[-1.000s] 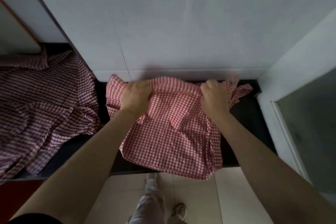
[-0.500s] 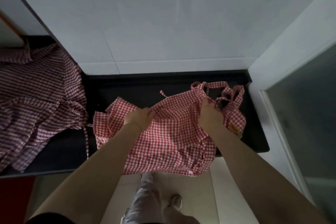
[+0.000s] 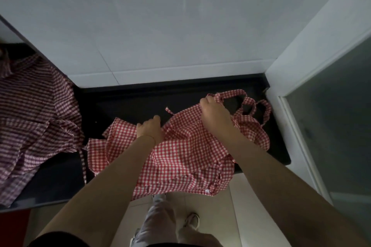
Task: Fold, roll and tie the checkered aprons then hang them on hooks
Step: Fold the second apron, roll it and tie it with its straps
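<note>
A red-and-white checkered apron (image 3: 186,154) lies crumpled on the black counter (image 3: 130,104), its lower part hanging over the front edge. My left hand (image 3: 149,131) grips a fold of the cloth near its middle. My right hand (image 3: 215,115) grips the upper edge of the apron, lifted a little, next to the looped straps (image 3: 251,104) that lie to the right. A thin tie (image 3: 83,164) trails off the apron's left corner.
A heap of darker red checkered aprons (image 3: 30,122) covers the left of the counter. White tiled wall (image 3: 180,26) rises behind; a white frame with a glass panel (image 3: 331,116) closes the right side. Pale floor tiles and my legs (image 3: 160,224) are below.
Both hands pulled the apron back from the wall toward the counter's front edge. My right hand has since risen with the upper edge, and the straps have spread out to the right.
</note>
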`<state>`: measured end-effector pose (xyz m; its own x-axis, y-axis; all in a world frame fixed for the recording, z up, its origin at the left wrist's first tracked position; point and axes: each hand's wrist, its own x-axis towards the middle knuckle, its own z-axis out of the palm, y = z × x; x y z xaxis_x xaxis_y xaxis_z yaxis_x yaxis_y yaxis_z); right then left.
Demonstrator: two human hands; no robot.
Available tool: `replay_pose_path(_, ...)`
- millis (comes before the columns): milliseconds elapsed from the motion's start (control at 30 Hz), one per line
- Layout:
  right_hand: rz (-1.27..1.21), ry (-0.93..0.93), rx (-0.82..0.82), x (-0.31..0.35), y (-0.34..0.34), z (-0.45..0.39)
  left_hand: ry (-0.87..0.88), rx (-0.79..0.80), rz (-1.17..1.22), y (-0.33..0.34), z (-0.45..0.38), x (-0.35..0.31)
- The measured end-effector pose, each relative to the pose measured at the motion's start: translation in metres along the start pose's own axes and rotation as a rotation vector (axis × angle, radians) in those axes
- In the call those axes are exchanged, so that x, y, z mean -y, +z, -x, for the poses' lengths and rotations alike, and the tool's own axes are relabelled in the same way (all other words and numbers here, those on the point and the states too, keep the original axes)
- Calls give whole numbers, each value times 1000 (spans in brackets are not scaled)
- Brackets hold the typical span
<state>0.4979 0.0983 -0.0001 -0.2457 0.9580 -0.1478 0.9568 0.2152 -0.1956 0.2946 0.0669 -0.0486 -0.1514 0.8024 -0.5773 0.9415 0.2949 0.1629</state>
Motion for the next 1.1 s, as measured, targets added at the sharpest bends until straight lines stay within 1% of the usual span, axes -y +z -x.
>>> replay_pose_path(33, -27, -34, 4, 5, 7, -1, -2, 50, -29, -1, 1, 0)
replay_pose_path(67, -49, -55, 11, 13, 14, -5, 19, 64, -44, -3, 2, 2)
replay_pose_path(100, -79, -68, 26, 16, 22, -7, 63, 45, -30, -6, 4, 2)
replay_pose_path(233, -196, -168, 171, 36, 36, -15, 288, -174, 176, -32, 21, -4)
replay_pose_path(300, -188, -155, 258, 47, 29, -25, 333, -244, 215, -49, 25, -8)
replay_pose_path(333, -186, -129, 289, 50, 22, -30, 329, -265, 232, -57, 23, -8)
replay_pose_path(367, -190, -104, 282, 51, 15, -35, 305, -266, 236, -66, 22, -6)
replay_pose_path(433, -220, -57, 156, 42, 2, -39, 219, -201, 190, -78, 16, 1)
replay_pose_path(467, -205, -31, 92, 34, -7, -39, 167, -148, 147, -83, 14, 7)
replay_pose_path(500, -155, 4, 69, 25, -13, -38, 113, -87, 93, -88, 12, 15)
replay_pose_path(567, 21, 77, 138, 12, -27, -41, 17, 40, -17, -97, 13, 28)
replay_pose_path(600, 107, 99, 199, 8, -34, -44, -12, 79, -52, -105, 13, 33)
replay_pose_path(633, 159, 111, 216, 6, -40, -47, -39, 80, -63, -113, 14, 36)
replay_pose_path(667, 177, 126, 187, 6, -53, -50, -71, 26, -50, -125, 16, 34)
replay_pose_path(700, 169, 142, 118, 9, -64, -53, -106, -82, -12, -135, 17, 34)
replay_pose_path(733, 146, 158, -6, 14, -77, -55, -129, -264, 53, -147, 17, 31)
replay_pose_path(767, 99, 178, -153, 18, -89, -57, -119, -494, 145, -157, 17, 29)
replay_pose_path(800, 11, 202, -307, 23, -99, -58, -63, -749, 258, -165, 19, 26)
replay_pose_path(833, -93, 227, -432, 27, -108, -57, 45, -1004, 368, -170, 23, 22)
replay_pose_path(867, -196, 254, -500, 32, -111, -57, 161, -1192, 451, -171, 25, 19)
replay_pose_path(900, -296, 266, -522, 35, -112, -56, 243, -1293, 476, -170, 25, 15)
replay_pose_path(933, -387, 245, -513, 38, -109, -55, 276, -1310, 430, -165, 26, 12)
replay_pose_path(967, -458, 191, -477, 39, -101, -53, 270, -1258, 336, -154, 27, 8)
replay_pose_path(1000, -493, 116, -420, 40, -92, -51, 256, -1164, 240, -140, 27, 5)
replay_pose_path(1033, -489, 49, -347, 39, -80, -47, 258, -1036, 168, -124, 27, 2)
replay_pose_path(1067, -464, 5, -288, 36, -66, -41, 292, -875, 130, -104, 28, -2)
replay_pose_path(1100, -439, -25, -263, 31, -52, -35, 339, -704, 113, -85, 30, -7)
